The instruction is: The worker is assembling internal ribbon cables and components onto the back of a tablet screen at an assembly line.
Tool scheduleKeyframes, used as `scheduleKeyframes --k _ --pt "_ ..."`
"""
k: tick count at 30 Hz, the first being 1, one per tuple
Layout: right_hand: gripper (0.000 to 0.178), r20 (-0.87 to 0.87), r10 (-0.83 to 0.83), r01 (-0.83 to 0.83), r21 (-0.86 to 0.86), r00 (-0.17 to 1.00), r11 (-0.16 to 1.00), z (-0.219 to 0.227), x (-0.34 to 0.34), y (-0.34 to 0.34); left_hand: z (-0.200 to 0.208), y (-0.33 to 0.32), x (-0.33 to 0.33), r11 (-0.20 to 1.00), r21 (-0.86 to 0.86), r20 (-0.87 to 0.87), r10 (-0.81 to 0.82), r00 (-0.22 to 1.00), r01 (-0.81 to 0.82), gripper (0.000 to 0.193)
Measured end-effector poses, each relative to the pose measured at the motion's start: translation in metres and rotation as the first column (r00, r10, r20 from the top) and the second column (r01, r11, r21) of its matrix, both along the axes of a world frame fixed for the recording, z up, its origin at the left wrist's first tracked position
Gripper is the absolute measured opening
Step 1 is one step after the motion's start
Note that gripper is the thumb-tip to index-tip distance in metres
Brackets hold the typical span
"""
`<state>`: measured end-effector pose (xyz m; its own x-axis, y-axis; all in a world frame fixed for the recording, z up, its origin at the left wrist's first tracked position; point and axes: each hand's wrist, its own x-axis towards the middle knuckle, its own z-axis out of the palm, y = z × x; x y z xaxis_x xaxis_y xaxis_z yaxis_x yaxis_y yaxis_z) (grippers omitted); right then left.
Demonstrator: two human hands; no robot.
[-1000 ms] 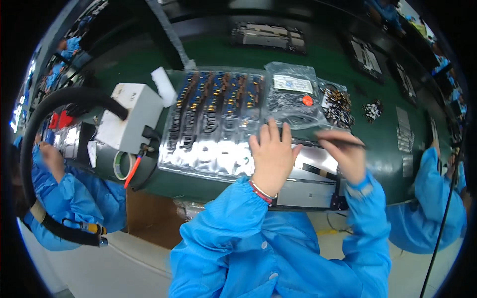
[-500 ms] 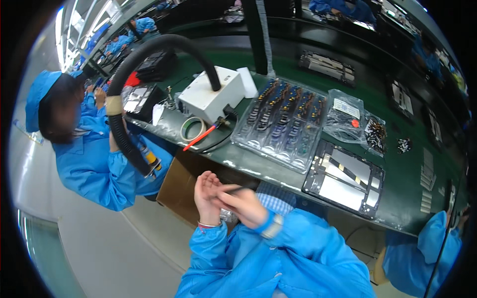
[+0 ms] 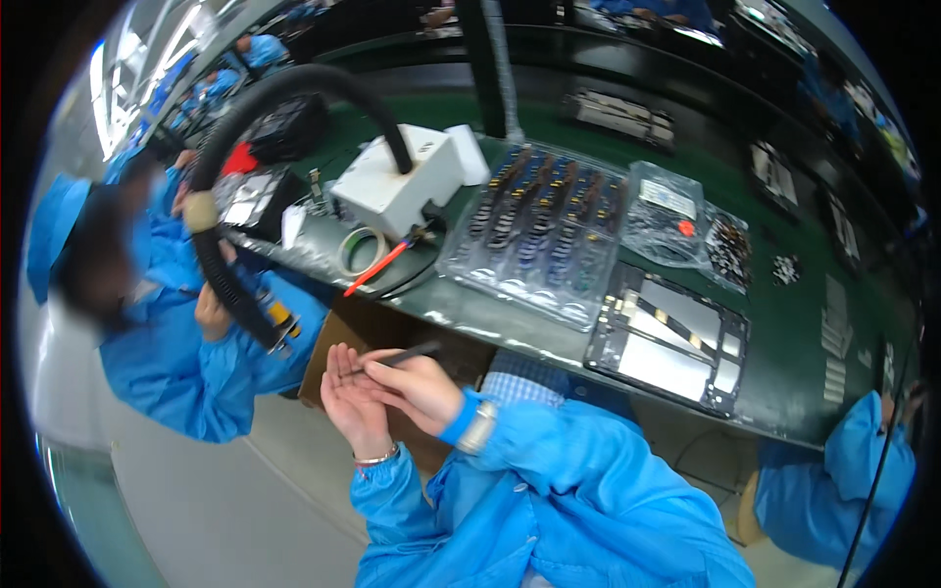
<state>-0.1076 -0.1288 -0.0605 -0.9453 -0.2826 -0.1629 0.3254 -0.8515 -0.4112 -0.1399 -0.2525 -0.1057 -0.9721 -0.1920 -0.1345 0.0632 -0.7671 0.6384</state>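
My left hand (image 3: 355,404) is turned palm up, its fingers stretched out, over an open cardboard box. My right hand (image 3: 420,390) pinches slim black tweezers (image 3: 420,352), as far as their shape shows. Their thin tip reaches over the left palm and fingers; whether a small part lies there is too fine to make out. On the bench beyond the hands rests a clear plastic tray (image 3: 534,230) with rows of small flex-cable parts. To its right an opened tablet-like device (image 3: 668,343) shows silver battery plates in a black frame.
A white box (image 3: 397,183) with a thick black hose (image 3: 338,81) stands left of the tray. Near it are a tape roll (image 3: 363,252) and a red-handled tool (image 3: 376,269). Bagged parts (image 3: 665,216) lie right of the tray. A co-worker in blue (image 3: 176,323) sits at left.
Both hands have shifted left and a little apart, and the left fingers show more spread. The tweezers are now plainer to see in the right hand. The whole view has swung slightly.
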Motion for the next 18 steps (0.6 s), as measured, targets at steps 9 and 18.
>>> scheduleKeyframes --k 9,18 --pt "0.018 -0.623 -0.533 0.691 0.717 0.572 -0.096 0.045 0.133 0.283 0.067 0.178 0.033 0.329 -0.788 -0.091 -0.898 0.430 0.521 0.027" --pt "0.014 -0.404 -0.456 0.396 0.911 0.793 -0.119 -0.010 0.119 0.351 0.048 0.327 0.024 0.101 -0.933 -0.185 -0.957 0.221 -0.344 0.031"
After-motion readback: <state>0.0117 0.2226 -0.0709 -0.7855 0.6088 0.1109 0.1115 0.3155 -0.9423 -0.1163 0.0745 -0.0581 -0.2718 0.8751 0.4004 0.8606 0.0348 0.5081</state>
